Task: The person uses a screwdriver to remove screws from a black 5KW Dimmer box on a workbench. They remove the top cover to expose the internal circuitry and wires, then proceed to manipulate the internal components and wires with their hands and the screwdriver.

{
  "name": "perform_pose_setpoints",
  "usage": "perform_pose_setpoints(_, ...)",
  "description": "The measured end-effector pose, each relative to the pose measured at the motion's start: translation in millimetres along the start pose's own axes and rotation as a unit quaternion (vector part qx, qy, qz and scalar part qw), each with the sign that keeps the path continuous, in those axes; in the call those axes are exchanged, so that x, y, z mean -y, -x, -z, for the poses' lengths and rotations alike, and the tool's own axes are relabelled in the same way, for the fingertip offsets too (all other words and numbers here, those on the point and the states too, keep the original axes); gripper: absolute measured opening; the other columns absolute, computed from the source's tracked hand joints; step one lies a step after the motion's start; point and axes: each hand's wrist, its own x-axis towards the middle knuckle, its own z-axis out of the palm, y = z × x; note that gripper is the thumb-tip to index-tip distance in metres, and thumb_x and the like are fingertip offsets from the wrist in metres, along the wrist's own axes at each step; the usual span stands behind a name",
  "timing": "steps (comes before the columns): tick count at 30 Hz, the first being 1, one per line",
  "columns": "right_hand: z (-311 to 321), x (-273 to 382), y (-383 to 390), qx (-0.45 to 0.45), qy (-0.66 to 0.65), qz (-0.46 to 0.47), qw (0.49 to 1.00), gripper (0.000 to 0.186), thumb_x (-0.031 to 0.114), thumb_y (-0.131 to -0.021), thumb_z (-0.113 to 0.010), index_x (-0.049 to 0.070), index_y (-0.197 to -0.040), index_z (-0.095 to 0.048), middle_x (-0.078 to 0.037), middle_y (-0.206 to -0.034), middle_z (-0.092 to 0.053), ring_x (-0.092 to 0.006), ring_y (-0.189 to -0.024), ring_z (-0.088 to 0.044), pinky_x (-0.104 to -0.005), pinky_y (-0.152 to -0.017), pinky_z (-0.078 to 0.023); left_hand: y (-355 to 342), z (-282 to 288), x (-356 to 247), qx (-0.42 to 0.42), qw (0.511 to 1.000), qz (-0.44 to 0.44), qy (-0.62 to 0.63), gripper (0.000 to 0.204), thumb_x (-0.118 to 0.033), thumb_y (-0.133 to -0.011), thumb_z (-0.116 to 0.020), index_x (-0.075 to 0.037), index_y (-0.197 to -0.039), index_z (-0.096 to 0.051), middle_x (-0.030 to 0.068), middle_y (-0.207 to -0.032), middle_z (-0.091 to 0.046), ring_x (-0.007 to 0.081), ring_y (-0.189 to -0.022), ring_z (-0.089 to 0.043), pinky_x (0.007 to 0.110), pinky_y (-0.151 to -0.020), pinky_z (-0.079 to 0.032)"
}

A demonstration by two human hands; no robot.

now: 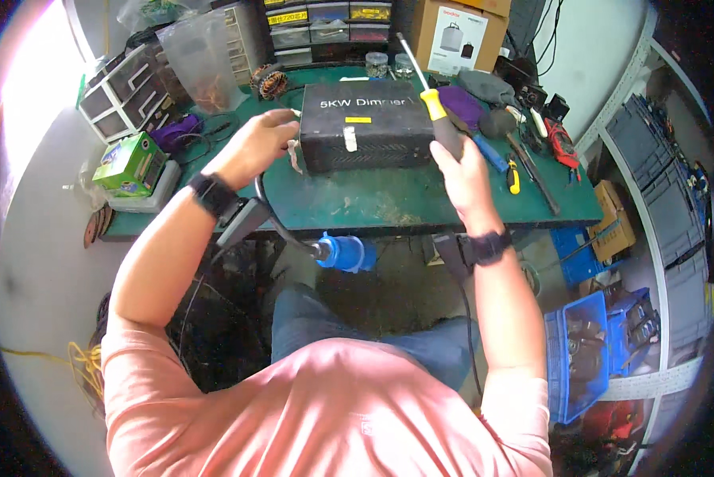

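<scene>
Sitting between the hands (260, 147) is a black box (381, 137).

Left fingers (282, 118) reach forward; right fingers (472, 151) seem curled.

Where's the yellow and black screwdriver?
In the head view, the screwdriver is right of centre, in the person's right hand, by the right end of the black box on the green table.

Strong white light enters from the left; the opening (43, 95) there is overexposed. Shirt (333, 413) bright with soft fold shadows, floor (373, 298) below the table (357, 195) dim. Fisheye distortion bends the shelf (635, 387); corners black.
</scene>
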Motion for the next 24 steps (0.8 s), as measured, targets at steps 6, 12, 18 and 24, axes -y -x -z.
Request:
perform_pose_setpoints(6,55,23,95,0.062,-0.16,-0.13,0.976,0.028,0.022,-0.09,-0.062,0.0,-0.106,-0.054,-0.001,-0.073,-0.058,-0.0073,-0.059,-0.055,-0.0226,-0.053,-0.046,89,-17,-33,0.013,0.988,-0.155,-0.014,0.032,-0.019,-0.091,-0.055,0.004,-0.112,-0.059,0.0095,-0.103,-0.064,0.0161,-0.093,-0.06,0.028,-0.083,-0.047)
perform_pose_setpoints(12,47,20,143,0.06,-0.159,-0.22,0.96,0.025,0.031,-0.091,-0.06,0.008,-0.085,-0.054,0.002,-0.063,-0.053,-0.0067,-0.052,-0.049,-0.022,-0.048,-0.039,90,-158,-14,0.137,0.95,0.004,0.28,0.041,-0.026,-0.092,-0.057,0.002,-0.122,-0.052,0.0101,-0.108,-0.061,0.0189,-0.092,-0.061,0.031,-0.082,-0.048)
perform_pose_setpoints(18,30,0,150,0.029,-0.152,-0.226,0.962,0.026,0.028,-0.093,-0.054,0.005,-0.086,-0.06,0.0,-0.059,-0.053,-0.0088,-0.049,-0.047,-0.0236,-0.046,-0.037,50,-224,2,0.194,0.869,0.153,0.429,0.035,-0.029,-0.094,-0.056,-0.002,-0.115,-0.051,0.0087,-0.095,-0.061,0.018,-0.082,-0.061,0.033,-0.075,-0.05)
perform_pose_setpoints(24,23,-8,149,0.034,-0.178,-0.227,0.957,0.024,0.027,-0.094,-0.053,0.005,-0.085,-0.059,0.0,-0.061,-0.053,-0.0085,-0.051,-0.048,-0.0236,-0.046,-0.037,39,-251,18,0.167,0.857,0.13,0.47,0.026,-0.029,-0.095,-0.054,-0.003,-0.102,-0.053,0.0095,-0.086,-0.063,0.0185,-0.069,-0.061,0.032,-0.061,-0.052)
